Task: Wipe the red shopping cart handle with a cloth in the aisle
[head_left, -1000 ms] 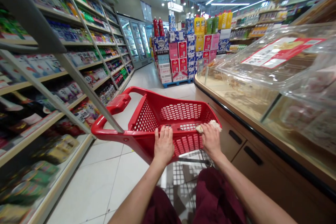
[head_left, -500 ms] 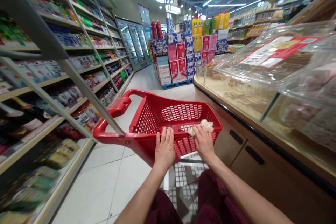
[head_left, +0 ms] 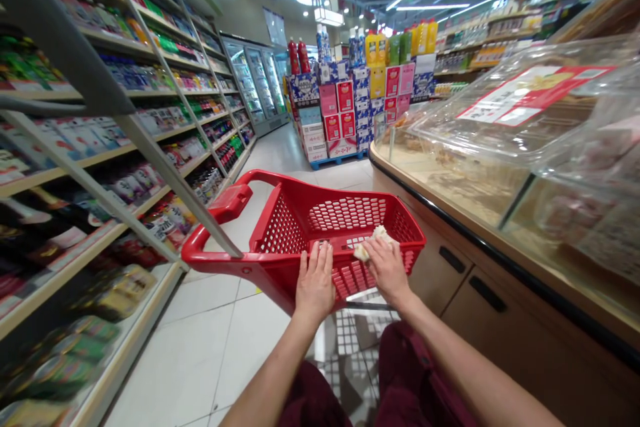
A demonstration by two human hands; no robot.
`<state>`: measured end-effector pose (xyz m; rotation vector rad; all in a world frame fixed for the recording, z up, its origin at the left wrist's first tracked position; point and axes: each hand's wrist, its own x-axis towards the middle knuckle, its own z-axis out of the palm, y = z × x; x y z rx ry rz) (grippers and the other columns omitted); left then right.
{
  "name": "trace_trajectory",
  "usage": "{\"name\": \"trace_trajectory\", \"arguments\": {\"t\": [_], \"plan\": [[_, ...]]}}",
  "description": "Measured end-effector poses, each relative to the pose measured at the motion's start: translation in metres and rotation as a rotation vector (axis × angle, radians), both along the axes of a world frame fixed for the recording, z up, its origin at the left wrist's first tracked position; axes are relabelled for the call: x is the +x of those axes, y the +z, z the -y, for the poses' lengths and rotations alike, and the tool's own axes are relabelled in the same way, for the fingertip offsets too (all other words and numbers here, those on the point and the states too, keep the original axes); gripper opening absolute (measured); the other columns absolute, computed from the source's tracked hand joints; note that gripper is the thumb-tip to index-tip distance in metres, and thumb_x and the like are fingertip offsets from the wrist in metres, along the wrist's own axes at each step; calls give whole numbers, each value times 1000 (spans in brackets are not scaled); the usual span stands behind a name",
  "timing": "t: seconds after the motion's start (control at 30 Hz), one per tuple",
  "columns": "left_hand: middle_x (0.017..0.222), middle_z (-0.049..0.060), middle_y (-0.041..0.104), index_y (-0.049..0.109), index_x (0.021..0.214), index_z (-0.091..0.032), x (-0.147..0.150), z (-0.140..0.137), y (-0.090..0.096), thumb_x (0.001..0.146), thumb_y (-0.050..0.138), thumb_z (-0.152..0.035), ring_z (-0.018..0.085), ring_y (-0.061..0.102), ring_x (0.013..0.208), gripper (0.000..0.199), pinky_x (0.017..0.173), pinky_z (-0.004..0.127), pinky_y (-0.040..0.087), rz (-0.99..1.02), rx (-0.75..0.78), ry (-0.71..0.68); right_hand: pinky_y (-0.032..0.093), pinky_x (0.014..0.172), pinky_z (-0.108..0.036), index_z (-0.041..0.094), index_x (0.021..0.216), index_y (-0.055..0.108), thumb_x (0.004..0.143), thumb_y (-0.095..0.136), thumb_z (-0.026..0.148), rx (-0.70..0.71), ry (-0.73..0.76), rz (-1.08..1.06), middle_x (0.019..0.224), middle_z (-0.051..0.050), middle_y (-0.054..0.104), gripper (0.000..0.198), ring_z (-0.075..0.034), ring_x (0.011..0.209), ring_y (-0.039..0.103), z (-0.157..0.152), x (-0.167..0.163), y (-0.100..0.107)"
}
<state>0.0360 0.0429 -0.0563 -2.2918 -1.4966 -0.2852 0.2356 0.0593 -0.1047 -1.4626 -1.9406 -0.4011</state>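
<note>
A red plastic shopping cart (head_left: 285,270) with perforated basket walls stands right in front of me. My left hand (head_left: 316,280) lies on its near rim, fingers stretched out and together over the edge, holding nothing. Under my right hand (head_left: 387,270) is a crumpled whitish cloth (head_left: 383,235), pressed against the same rim farther right. The cloth pokes out past my fingertips and to the left of them. The part under my palm is hidden. Inside, the basket floor shows a dark slot near my left fingertips.
Stocked shelves (head_left: 150,90) line the left, with a grey metal frame (head_left: 165,173) crossing close by. A wooden display counter (head_left: 440,213) with clear plastic food boxes (head_left: 525,100) borders the cart's right. Stacked drink cartons (head_left: 345,107) stand ahead on a blue pallet.
My right hand has slid slightly left along the rim with the cloth, which is bunched a little differently. My left hand stays in place on the rim.
</note>
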Motion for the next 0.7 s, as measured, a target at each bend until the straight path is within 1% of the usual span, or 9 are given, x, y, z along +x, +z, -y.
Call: {"name": "trace_trajectory", "arguments": {"t": [0.1,0.17,0.2,0.3,0.37,0.43,0.57,0.63,0.7], "plan": [[142,7,24,24,133,-10,0,1,-1,74,41,-28,23,10,132,64,108,44,11,0,-2,7,23,96,-48,17,119,49,84,32,17,-12,-200,-87,119,-9,54,39,-23,117,40,-1,28,-4],[142,7,23,24,133,-10,2,1,-3,73,42,-28,24,9,132,65,108,46,10,9,0,26,25,95,-49,15,119,49,84,30,17,-10,-303,-126,119,-11,54,40,-25,117,39,0,35,-6],[142,7,23,24,133,-10,3,1,-3,73,43,-28,24,9,132,65,108,46,10,12,0,33,25,96,-48,14,119,49,84,31,17,-7,-291,-119,120,-11,53,39,-25,118,38,1,31,-6],[142,7,23,23,133,-10,3,0,-3,73,43,-29,25,8,132,66,108,47,10,14,-4,31,23,99,-43,14,119,50,84,32,16,12,-96,-36,124,-8,50,39,-23,122,33,2,5,-4],[142,7,23,22,133,-10,2,0,-2,73,42,-30,24,8,132,67,108,46,10,4,-8,16,21,100,-43,16,119,49,84,33,15,16,-16,-2,125,-7,50,39,-22,122,33,2,-2,-3],[142,7,23,22,133,-9,2,1,-2,73,43,-30,24,8,132,67,108,45,9,-8,-8,8,21,100,-46,16,119,49,84,32,16,10,-60,-19,123,-7,51,39,-22,120,36,1,8,-4],[142,8,22,22,133,-9,5,0,-5,73,43,-29,26,6,132,67,108,47,7,-2,2,29,26,95,-48,12,117,50,84,31,16,3,-303,-119,120,-12,53,39,-25,118,38,0,29,-7],[142,8,23,22,133,-9,6,-1,-6,72,44,-29,26,6,132,68,108,47,8,7,6,35,26,96,-46,12,118,50,84,32,16,0,-240,-89,122,-11,52,39,-25,119,37,1,18,-6],[142,8,23,20,134,-10,5,-1,-6,72,44,-30,25,6,132,69,108,47,8,7,6,29,25,98,-43,14,120,49,84,33,15,7,-93,-29,124,-9,50,39,-23,121,34,2,2,-4]]}}
